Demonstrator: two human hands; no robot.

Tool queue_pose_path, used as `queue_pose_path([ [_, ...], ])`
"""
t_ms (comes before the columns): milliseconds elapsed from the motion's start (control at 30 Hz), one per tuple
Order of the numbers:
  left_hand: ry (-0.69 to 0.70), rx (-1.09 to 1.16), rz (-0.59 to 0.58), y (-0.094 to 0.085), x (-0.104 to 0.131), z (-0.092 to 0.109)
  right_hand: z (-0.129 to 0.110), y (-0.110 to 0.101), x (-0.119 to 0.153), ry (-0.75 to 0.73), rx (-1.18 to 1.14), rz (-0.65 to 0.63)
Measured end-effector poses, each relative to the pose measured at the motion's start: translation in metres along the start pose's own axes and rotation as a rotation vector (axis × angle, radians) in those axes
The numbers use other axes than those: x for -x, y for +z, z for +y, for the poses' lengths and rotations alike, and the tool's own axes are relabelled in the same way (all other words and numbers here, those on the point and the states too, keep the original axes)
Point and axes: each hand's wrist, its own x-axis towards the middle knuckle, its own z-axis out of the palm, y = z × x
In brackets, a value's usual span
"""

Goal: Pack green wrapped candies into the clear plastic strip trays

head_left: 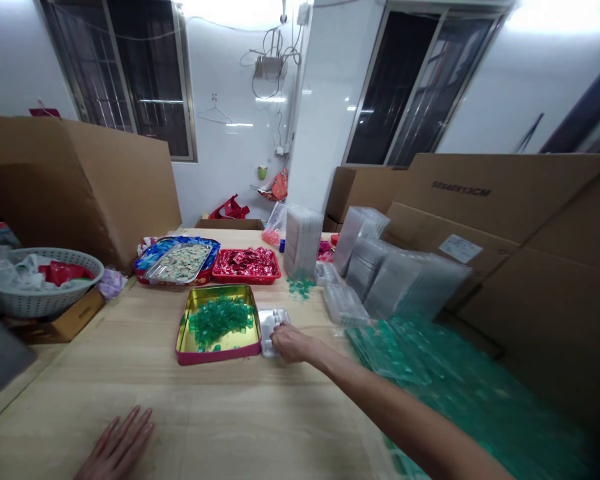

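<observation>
My left hand (117, 445) lies flat on the wooden table at the lower left, fingers stretched out and holding nothing. Farther forward, my right hand (291, 341) is closed in a pinch over the right side of a small clear or silvery tray (267, 341). What the fingertips grip is hidden from me. Touching that tray on its left is a square tin (219, 359) with a gold inside and a pink-red rim. It holds a heap of green translucent pieces (223, 320). A few more green pieces (301, 287) are scattered behind my right hand.
Behind the tin stand a red tray (247, 279) of shiny red packets and a tray (155, 272) of small pale pieces. Stacks of clear plastic trays (304, 240) and flat sheets with green pieces (430, 373) fill the right. A grey basket (40, 293) and cardboard boxes (125, 187) flank the left.
</observation>
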Motion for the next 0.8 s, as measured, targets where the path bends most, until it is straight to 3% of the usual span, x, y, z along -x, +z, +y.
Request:
queue_pose_path([
  [233, 0.218, -0.043, 0.033, 0.012, -0.027, 0.025, -0.009, -0.03, 0.032, 0.032, 0.013, 0.178],
  [367, 0.214, -0.028, 0.057, 0.022, -0.046, 0.049, -0.062, -0.033, 0.061, -0.025, 0.005, 0.216],
  [467, 0.161, 0.062, 0.038, 0.031, -0.064, 0.072, -0.112, -0.017, 0.074, -0.133, -0.059, 0.221],
  [533, 0.139, 0.126, -0.006, 0.036, -0.08, 0.091, -0.128, -0.007, 0.074, -0.184, -0.137, 0.213],
  [633, 0.121, 0.231, -0.153, 0.04, -0.107, 0.125, -0.108, -0.004, 0.06, -0.064, -0.2, 0.2],
  [733, 0.082, 0.333, -0.36, 0.038, -0.134, 0.158, -0.054, -0.011, 0.039, 0.145, -0.196, 0.2],
  [800, 0.039, 0.383, -0.47, 0.037, -0.148, 0.175, -0.022, -0.014, 0.027, 0.168, -0.172, 0.16],
])
